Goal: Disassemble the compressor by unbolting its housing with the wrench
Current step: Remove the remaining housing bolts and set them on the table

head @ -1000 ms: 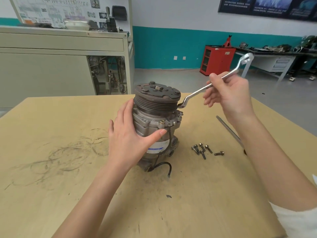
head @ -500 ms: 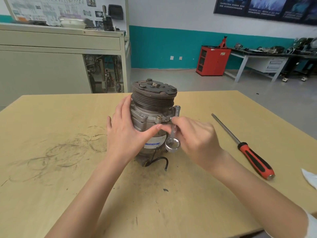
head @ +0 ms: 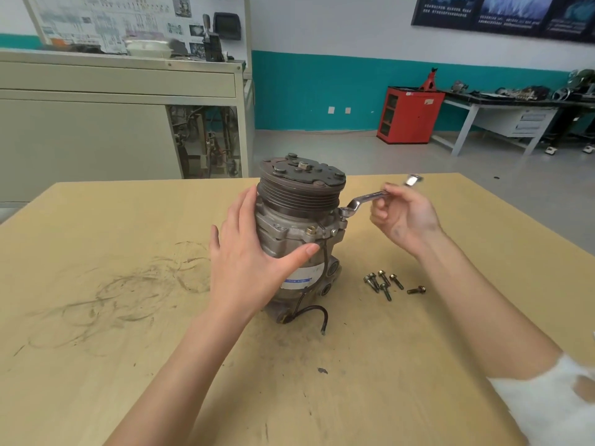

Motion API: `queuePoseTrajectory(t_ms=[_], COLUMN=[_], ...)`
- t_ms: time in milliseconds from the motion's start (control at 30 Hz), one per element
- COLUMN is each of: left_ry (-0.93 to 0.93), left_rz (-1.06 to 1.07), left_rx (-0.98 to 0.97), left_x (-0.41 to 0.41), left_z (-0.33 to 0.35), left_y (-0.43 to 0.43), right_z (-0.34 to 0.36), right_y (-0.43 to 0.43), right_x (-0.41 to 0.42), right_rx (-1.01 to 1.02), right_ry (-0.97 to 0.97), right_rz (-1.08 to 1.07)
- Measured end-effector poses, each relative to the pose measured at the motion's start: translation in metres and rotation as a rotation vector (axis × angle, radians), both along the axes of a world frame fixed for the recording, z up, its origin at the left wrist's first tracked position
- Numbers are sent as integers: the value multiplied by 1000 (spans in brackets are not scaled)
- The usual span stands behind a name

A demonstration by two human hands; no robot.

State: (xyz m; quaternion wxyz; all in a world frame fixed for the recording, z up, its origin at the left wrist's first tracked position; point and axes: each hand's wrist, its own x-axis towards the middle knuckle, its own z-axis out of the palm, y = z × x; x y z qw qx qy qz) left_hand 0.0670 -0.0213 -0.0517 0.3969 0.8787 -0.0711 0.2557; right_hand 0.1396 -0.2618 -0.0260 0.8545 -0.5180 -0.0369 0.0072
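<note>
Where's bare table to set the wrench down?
Free: the table left of the left hand, and the near strip in front of the compressor. Crowded: its right side, with wrench, right hand and bolts.

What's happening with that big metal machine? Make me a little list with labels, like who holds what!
machine: compressor, standing upright on the table
left hand: fingers straight, pressed against the compressor's side
right hand: fingers curled round the wrench handle
wrench: ring end set on the compressor's right edge, just under its grooved top
loose bolts: small cluster on the table, right of the compressor
cable: black, curling out from the compressor's base
</note>
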Motion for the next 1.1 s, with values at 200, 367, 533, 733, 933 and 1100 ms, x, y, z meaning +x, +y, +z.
queuePoseTrajectory(t_ms=[200,367,533,733,933,1100], left_ry=[-1,3,14,7,7,5], left_rz=[-5,-6,-1,8,10,9], left_rx=[4,-13,10,13,24,32], left_x=[-1,-4,-3,-2,-1,-1], left_z=[1,3,2,1,1,1], left_y=[0,-1,-1,-1,0,0], right_z=[0,-2,12,57,59,41], right_y=[25,49,29,-7,31,48], right_x=[57,66,52,-17,-78,-98], right_rx=[-19,-34,-53,-520,-979,-1382], right_ry=[31,92,1,-278,-822,-1266], right_rz=[316,211,200,-85,-535,-734])
